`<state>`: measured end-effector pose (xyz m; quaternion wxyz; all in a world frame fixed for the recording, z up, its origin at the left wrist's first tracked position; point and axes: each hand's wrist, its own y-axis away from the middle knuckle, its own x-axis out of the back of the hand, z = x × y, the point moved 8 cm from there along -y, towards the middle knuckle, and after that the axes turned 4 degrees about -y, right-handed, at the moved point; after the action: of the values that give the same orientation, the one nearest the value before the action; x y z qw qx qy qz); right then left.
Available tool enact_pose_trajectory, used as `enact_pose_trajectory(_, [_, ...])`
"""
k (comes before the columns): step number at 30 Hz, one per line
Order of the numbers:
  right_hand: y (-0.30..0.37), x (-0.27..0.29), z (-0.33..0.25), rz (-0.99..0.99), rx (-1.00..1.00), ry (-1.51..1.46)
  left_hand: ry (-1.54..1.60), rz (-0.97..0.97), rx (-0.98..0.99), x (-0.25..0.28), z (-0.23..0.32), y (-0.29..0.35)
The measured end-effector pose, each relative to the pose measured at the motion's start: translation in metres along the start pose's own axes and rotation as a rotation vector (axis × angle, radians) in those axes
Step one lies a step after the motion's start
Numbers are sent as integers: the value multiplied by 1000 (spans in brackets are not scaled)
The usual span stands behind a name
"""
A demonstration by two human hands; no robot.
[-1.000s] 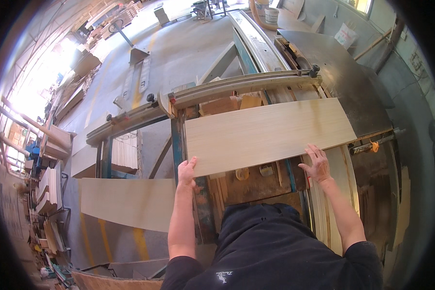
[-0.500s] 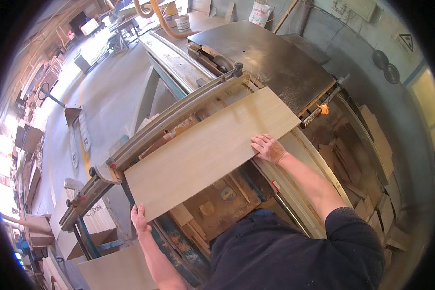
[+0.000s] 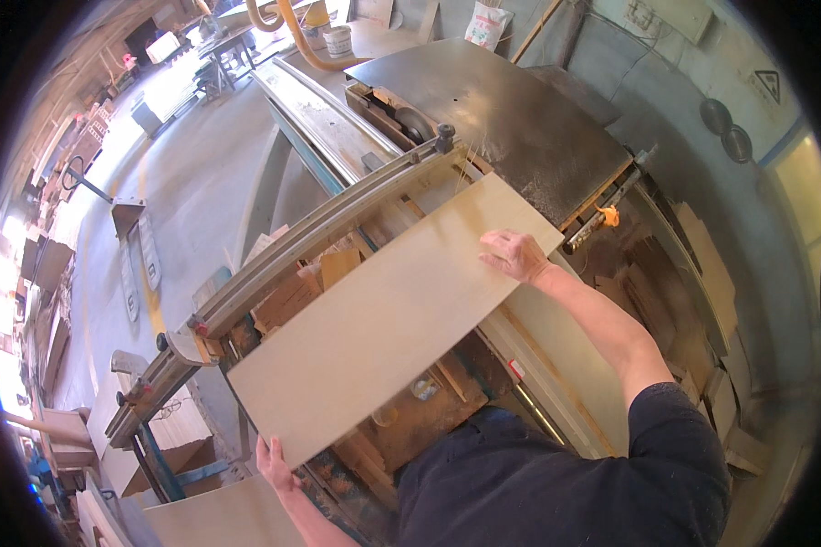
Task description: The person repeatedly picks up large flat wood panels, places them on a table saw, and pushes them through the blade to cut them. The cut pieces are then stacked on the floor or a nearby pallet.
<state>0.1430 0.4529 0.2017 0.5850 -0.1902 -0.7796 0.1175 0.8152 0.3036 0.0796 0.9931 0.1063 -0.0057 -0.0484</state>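
Observation:
A long pale wooden board (image 3: 374, 319) lies slantwise across the frame of a panel saw, its left end nearer me. My left hand (image 3: 275, 463) is closed on the board's near left corner, thumb and fingers at the edge. Toward the board's right end, my right hand (image 3: 517, 255) reaches over the near edge. Its fingers are bent against the top face; their undersides are hidden. Beyond the board runs the metal fence (image 3: 310, 242), with a gap between the two at the left.
The dark saw table (image 3: 511, 118) stands beyond the board's right end, beside the sliding rail (image 3: 324, 114). Offcuts lie under the frame and at the right by the wall. A pallet truck (image 3: 129, 219) is on the floor at the left.
The board's left end has swung toward me, away from the fence, with my left hand on it. My right hand has shifted from the near edge farther onto the top face, its fingers more bent.

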Motion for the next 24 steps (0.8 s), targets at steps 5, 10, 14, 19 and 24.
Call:
enact_pose_trajectory(5, [-24, -17, 50, -99, -188, 79, 21, 78, 24, 8, 4, 78])
enact_pose_trajectory(10, [-43, -40, 90, -186, -291, 108, 3, 156, 79, 23, -5, 133])
enact_pose_trajectory(14, [-81, -59, 98, -178, -20, 243, -24, 175, 159, 32, -19, 159])
enact_pose_trajectory(19, [-126, -103, 99, -345, 352, 409, -64, 452, 280, 51, -32, 180])
enact_pose_trajectory(24, [-145, -134, 102, -634, 456, 471, -125, 444, 451, 57, -37, 184])
